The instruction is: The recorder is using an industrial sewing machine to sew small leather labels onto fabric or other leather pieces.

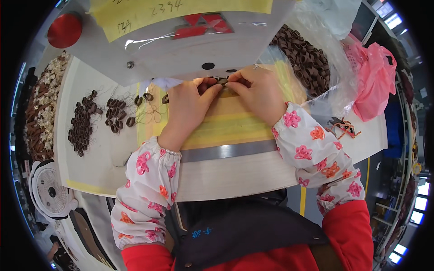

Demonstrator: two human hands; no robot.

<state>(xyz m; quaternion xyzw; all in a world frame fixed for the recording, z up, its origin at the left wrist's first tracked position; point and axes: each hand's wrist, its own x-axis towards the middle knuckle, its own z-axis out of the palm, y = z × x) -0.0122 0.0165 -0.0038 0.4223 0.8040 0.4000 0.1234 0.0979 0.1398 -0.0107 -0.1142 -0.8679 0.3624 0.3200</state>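
Note:
Both my hands meet at the foot of a white sewing machine (153, 61). My left hand (187, 106) is closed, thumb and fingertips pinching a small brown loop (223, 81). From the other side my right hand (260, 92) pinches at the same loop, its thumb and fingers pressed together. Fingers and the machine head hide most of that piece. Left of my left wrist lie a few brown loops (148, 96) with loose threads trailing off them. Further left, two clusters of similar loops (81, 128) rest on the white table (226, 180).
A clear plastic bag (332, 45) holding a heap of brown loops (305, 61) stands at the right, beside a pink plastic bag (373, 86). A small tool with orange cord (344, 127) lies near my right sleeve. A white fan (52, 192) stands off the table's left edge.

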